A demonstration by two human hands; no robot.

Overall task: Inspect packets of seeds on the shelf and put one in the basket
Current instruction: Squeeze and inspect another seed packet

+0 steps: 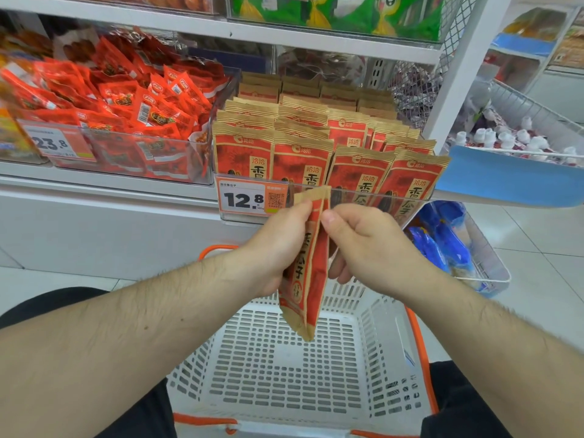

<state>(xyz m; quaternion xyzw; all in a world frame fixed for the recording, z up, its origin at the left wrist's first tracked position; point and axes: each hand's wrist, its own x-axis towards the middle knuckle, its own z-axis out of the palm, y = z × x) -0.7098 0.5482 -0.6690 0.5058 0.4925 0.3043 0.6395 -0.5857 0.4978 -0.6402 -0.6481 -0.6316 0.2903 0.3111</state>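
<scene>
A red and tan seed packet point(311, 279) hangs upright and edge-on between my hands, above the white basket point(284, 368). My left hand point(278, 245) grips the packet's left side, thumb near its top. My right hand point(363, 238) pinches its right edge with thumb and fingers. Behind them, several rows of matching seed packets point(303, 137) stand in a clear shelf tray with a 12.8 price tag point(245, 199). The basket, with orange handles, holds nothing that I can see.
A clear bin of red snack packets point(126, 105) with a 23.8 tag sits on the shelf to the left. Green packets point(331, 11) fill the shelf above. To the right stand wire baskets with blue packets point(442, 241) and small white bottles point(512, 137).
</scene>
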